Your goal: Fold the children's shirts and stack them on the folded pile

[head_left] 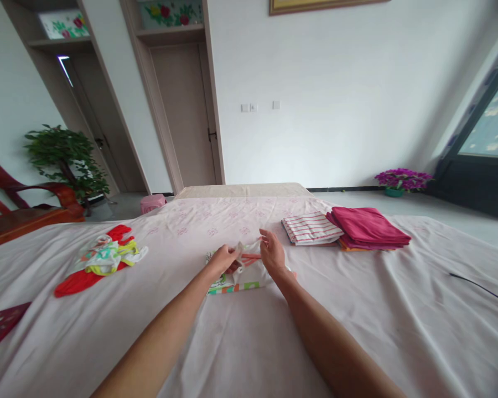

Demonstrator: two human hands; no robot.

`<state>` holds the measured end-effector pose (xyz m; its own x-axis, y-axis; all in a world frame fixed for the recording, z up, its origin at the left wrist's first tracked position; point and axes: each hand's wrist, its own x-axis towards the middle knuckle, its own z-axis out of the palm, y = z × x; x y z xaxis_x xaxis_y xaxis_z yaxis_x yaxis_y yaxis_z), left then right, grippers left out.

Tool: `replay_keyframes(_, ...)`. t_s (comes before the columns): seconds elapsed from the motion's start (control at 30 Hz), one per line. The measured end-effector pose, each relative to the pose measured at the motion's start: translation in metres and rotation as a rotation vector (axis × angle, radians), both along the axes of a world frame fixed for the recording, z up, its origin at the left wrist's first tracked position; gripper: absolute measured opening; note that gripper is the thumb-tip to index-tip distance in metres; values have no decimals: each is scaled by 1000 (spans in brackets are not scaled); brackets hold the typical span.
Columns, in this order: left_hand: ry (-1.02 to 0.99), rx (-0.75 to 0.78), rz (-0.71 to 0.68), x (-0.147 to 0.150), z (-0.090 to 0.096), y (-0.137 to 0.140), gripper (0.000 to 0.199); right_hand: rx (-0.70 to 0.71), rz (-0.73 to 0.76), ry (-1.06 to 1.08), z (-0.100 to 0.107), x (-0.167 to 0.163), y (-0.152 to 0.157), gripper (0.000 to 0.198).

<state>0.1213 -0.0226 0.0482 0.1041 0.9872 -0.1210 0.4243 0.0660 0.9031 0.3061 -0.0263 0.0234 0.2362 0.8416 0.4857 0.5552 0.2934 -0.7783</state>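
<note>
A small white piece of clothing [253, 276] with green, orange and teal print lies partly folded on the sheet in front of me. My left hand [224, 262] is at its left side, thumb and fingers pinched on a raised bit of the cloth. At the opposite side, my right hand [273, 253] rests against the cloth with its fingers stretched forward and slightly apart; its thumb side is partly hidden. Orange-red strips show between the two hands. Both hands cover parts of the garment's edges.
To the right sit a folded red-striped white cloth [311, 228] and a stack of folded crimson cloth [369, 225]. A crumpled red, white and yellow clothing pile [103, 257] lies left. A dark red flat item [2, 326] and a black cord [479, 287] are near the sides.
</note>
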Motion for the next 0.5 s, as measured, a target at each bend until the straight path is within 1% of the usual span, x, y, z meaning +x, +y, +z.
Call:
replay_keyframes(0.1, 126, 147, 42, -5, -2, -10, 25, 38, -23, -99, 11, -6, -5, 46)
replay_keyframes(0.13, 148, 199, 39, -8, -5, -14, 26, 62, -5, -144, 15, -11, -7, 45)
replay_keyframes(0.2, 225, 306, -12, -15, -14, -23, 30, 100, 83, -265, 19, -22, -14, 45)
replay_keyframes(0.27, 374, 424, -109, -20, -27, -31, 41, 102, 198, -442, 16, -33, -22, 47)
replay_keyframes(0.33, 538, 510, -201, -23, -41, -34, 49, 48, 291, -646, 5, -40, -27, 49)
replay_keyframes(0.37, 593, 530, -220, -25, -46, -34, 49, 5, 320, -739, -1, -41, -29, 51)
replay_keyframes(0.4, 615, 528, -204, -28, -49, -33, 49, -39, 334, -815, -8, -42, -30, 52)
replay_keyframes(0.43, 620, 516, -154, -32, -50, -32, 49, -77, 335, -868, -13, -41, -31, 53)
replay_keyframes(0.5, 579, 458, 1, -42, -48, -27, 52, -118, 311, -910, -18, -39, -31, 54)
